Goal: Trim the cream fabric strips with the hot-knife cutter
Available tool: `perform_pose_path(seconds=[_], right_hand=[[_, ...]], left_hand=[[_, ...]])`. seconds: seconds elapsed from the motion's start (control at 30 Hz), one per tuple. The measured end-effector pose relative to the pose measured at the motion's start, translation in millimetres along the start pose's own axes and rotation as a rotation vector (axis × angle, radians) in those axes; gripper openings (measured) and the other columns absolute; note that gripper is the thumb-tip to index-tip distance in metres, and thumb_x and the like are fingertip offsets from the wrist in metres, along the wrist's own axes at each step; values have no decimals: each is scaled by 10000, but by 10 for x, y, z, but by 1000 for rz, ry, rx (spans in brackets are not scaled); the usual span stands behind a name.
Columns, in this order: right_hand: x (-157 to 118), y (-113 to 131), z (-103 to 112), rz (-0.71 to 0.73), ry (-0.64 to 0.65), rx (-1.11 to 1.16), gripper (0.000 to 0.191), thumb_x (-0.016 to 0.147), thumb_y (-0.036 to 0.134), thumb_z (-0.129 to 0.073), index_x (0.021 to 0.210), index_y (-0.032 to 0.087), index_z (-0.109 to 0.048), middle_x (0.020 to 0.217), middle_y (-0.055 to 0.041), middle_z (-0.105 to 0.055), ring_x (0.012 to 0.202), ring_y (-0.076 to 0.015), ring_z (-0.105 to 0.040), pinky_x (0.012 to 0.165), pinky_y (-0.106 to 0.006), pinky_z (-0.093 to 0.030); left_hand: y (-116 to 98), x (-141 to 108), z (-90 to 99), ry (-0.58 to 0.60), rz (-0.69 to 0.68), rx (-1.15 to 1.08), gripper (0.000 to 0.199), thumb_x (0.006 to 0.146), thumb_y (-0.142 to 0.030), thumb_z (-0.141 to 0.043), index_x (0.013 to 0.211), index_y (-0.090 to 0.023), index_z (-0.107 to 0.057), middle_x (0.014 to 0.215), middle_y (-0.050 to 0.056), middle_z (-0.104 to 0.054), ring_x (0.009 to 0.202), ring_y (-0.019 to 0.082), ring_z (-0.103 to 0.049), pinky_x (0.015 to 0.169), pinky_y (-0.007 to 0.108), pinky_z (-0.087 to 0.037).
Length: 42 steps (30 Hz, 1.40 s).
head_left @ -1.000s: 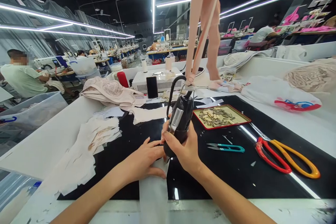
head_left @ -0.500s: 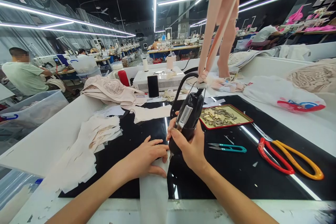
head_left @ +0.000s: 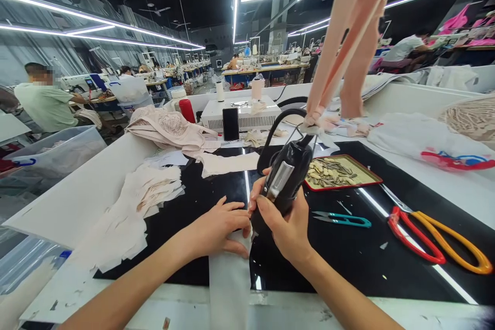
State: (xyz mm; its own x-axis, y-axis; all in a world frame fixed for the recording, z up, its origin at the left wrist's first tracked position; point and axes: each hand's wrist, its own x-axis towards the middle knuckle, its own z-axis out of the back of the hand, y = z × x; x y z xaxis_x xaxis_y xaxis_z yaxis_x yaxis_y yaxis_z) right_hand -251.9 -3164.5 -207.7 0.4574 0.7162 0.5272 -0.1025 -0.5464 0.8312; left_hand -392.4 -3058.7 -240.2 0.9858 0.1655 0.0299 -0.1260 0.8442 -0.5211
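My right hand (head_left: 290, 216) is wrapped round a black corded hand tool (head_left: 284, 178) with a silver lever on its side. Its lower end meets the right edge of a white fabric strip (head_left: 230, 283); the exact tip is hidden. Pink fabric bands (head_left: 348, 46) hang from above and are tied to the tool's top. My left hand (head_left: 222, 227) lies on the strip just left of the tool, with fingers spread and slightly bent. The strip runs over the black work surface (head_left: 185, 247) and past its front edge.
Right of the tool lie a tray of seeds (head_left: 344, 172), teal thread snips (head_left: 342, 219) and large scissors (head_left: 436, 237). Stacked pale fabric pieces (head_left: 127, 206) lie left. Behind are lace bra cups (head_left: 166, 126), a phone (head_left: 231, 124) and a white vented box (head_left: 211, 118). A co-worker (head_left: 48, 98) sits far left.
The whole view has shifted, so the scene sits a little further right. My hands stay in almost the same place on the strip, the tool still held.
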Motion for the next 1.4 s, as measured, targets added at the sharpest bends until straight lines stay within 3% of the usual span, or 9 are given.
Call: perform_pose_path(seconds=[0.13,0.27,0.47,0.7,0.93,1.23,1.3,1.4], right_hand=[[-19,2,-3,-14,-36,-20,294,850,312,-751,1088,269,-582,830,29,-677,673,-157,-644,646,-330,-595],[-62,7,-2,4,-17,38,342,855,331,-767,1134,291,-574,827,34,-679,632,-153,-630,604,-320,-575],[-121,-4,4,-2,24,64,354,865,332,-783,1158,313,-586,856,33,-690,664,-153,-646,698,-353,-624],[-131,11,-12,-1,17,29,312,880,280,-757,1140,301,-586,859,29,-697,674,-155,-656,708,-356,-631],[-73,70,-1,16,-2,111,333,889,310,-778,1151,294,-572,826,52,-676,504,-112,-575,451,-260,-521],[-54,37,20,40,11,114,308,901,288,-770,1151,289,-590,834,43,-685,562,-124,-615,489,-263,-540],[-63,42,28,40,1,102,306,899,284,-770,1149,289,-594,832,41,-685,582,-125,-622,535,-273,-551],[-60,59,46,32,-5,102,313,894,274,-772,1150,292,-592,825,41,-681,604,-133,-633,582,-294,-570]], left_hand=[[9,6,12,21,-11,-17,271,888,-410,-844,1044,-238,-706,1278,54,-706,1382,327,-535,1250,727,-188],[32,7,8,21,-16,-31,292,888,-460,-833,1083,-261,-745,1357,71,-687,1456,359,-474,1258,729,-168],[51,14,-10,13,-18,-46,342,865,-483,-847,1119,-274,-754,1394,78,-670,1468,369,-469,1264,727,-165],[42,12,-1,1,-16,-55,347,861,-507,-844,1095,-265,-758,1313,79,-700,1491,371,-445,1263,731,-169],[45,-2,-6,29,-11,-60,317,860,-475,-853,1050,-254,-730,1427,72,-660,1476,361,-462,1251,753,-144],[-39,-28,79,37,-19,-14,284,858,-353,-873,1007,-238,-660,1439,35,-658,1471,338,-482,1251,768,-157],[-73,-98,64,-22,-18,48,284,877,-346,-862,1049,-243,-661,1493,41,-620,1493,341,-452,1266,733,-185],[-195,-271,-89,-234,65,174,158,968,-282,-767,1063,-212,-661,1393,74,-661,1344,289,-578,1192,532,-429]])
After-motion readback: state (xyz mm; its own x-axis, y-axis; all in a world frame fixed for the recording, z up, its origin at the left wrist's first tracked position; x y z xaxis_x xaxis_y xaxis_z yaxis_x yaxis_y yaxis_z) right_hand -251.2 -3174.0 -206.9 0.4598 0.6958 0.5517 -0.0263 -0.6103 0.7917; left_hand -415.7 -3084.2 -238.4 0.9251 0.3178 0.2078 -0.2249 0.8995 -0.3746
